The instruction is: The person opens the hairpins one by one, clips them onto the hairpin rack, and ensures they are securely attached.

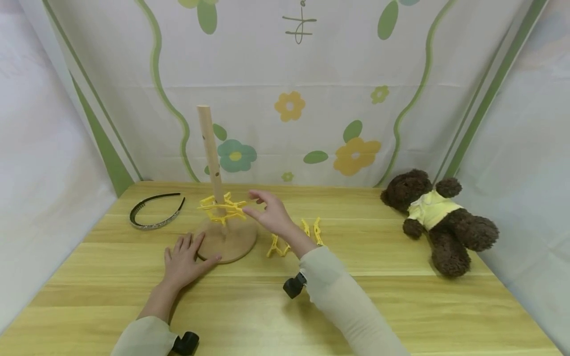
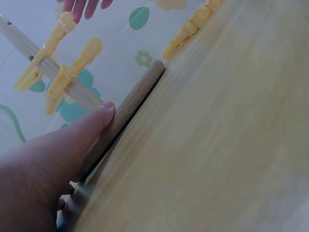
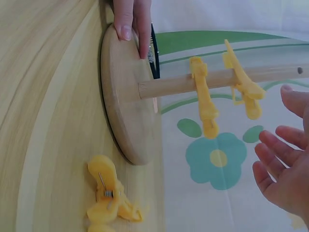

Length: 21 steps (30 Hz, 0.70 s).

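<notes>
A wooden pole (image 1: pixel 209 143) stands upright on a round wooden base (image 1: pixel 231 247). Two yellow spring clips (image 3: pixel 204 96) are fastened around its lower part, one above the other. My left hand (image 1: pixel 182 262) rests at the near left edge of the base, fingers spread; in the left wrist view its thumb (image 2: pixel 91 123) lies against the rim. Beside the clips, on the right, is my right hand (image 1: pixel 273 212), fingers apart and holding nothing; the right wrist view shows a gap between it and the clips. More yellow clips (image 1: pixel 317 231) lie on the table, partly hidden behind the right forearm.
At the left lies a dark headband (image 1: pixel 153 225) with a glittery band. A brown teddy bear (image 1: pixel 454 232) in a yellow shirt lies at the right. Behind the wooden table (image 1: pixel 249 316) hangs a white cloth (image 1: pixel 334 59) printed with flowers.
</notes>
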Available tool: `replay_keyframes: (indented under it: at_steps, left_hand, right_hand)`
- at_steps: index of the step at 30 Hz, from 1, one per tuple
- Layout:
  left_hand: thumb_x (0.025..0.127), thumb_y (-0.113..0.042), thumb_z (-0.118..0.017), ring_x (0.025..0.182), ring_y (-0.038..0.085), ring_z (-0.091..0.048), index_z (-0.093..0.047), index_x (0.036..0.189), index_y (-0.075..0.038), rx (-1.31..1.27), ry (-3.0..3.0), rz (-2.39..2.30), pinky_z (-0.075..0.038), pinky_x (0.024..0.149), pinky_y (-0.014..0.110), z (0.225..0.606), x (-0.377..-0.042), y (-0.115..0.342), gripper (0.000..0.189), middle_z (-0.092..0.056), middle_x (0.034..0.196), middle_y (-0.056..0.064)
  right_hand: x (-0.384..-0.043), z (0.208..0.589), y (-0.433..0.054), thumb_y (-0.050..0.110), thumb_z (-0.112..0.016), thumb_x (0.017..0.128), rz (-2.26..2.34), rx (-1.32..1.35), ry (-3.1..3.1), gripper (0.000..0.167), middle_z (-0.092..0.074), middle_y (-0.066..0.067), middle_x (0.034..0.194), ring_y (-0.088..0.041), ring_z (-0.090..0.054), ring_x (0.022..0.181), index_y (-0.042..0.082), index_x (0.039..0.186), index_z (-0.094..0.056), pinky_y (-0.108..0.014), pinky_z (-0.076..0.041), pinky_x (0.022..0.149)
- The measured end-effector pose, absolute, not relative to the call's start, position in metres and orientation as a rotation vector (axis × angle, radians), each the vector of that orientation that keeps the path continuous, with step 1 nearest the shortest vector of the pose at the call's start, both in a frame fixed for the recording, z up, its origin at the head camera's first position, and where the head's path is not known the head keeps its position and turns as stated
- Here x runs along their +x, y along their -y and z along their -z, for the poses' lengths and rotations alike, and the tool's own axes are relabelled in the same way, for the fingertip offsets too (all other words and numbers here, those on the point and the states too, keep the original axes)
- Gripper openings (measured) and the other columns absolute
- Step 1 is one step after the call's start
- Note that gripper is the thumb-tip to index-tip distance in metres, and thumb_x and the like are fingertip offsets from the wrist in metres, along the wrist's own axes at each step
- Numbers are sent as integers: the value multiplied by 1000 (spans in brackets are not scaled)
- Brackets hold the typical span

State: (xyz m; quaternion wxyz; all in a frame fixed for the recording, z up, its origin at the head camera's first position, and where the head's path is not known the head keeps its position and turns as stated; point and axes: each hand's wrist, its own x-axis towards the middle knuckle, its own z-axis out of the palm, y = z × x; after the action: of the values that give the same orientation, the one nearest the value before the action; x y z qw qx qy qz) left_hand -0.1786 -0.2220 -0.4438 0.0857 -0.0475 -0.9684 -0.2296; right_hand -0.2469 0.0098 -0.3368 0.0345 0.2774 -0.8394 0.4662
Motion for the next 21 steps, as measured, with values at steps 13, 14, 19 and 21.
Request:
replay_keyframes:
  at_steps: [13,14,19,21]
  left_hand:
    - [74,-60,-51,121,45,-11,-29,134,-5,-141,2870,683,0,86,66,444,-178,222,85,-21,132,30]
    - [74,-60,-51,121,45,-11,-29,134,-5,-141,2871,682,0,86,66,445,-178,222,85,-21,132,30]
    - [74,-60,-52,121,45,-11,-30,134,-6,-140,2864,691,0,86,66,446,-178,222,84,-21,132,30]
    - [73,-60,-52,121,46,-11,-30,134,-6,-144,2860,693,0,86,66,446,-178,222,85,-21,132,30]
  right_hand:
    - [-229,344,-97,18,-63,80,-1315,793,2423,42,-55,-11,106,-20,-50,93,2,117,-51,-38,-41,73]
    - [-228,345,-104,18,-63,80,-1309,781,2420,42,-55,-11,105,-20,-50,93,2,117,-51,-39,-41,73]
    - [-223,351,-134,18,-63,80,-1330,707,2423,41,-56,-10,104,-26,-50,93,2,116,-51,-42,-40,74]
    - [-221,356,-144,17,-63,80,-1349,674,2432,41,-56,-12,103,-28,-50,92,1,116,-51,-43,-39,74]
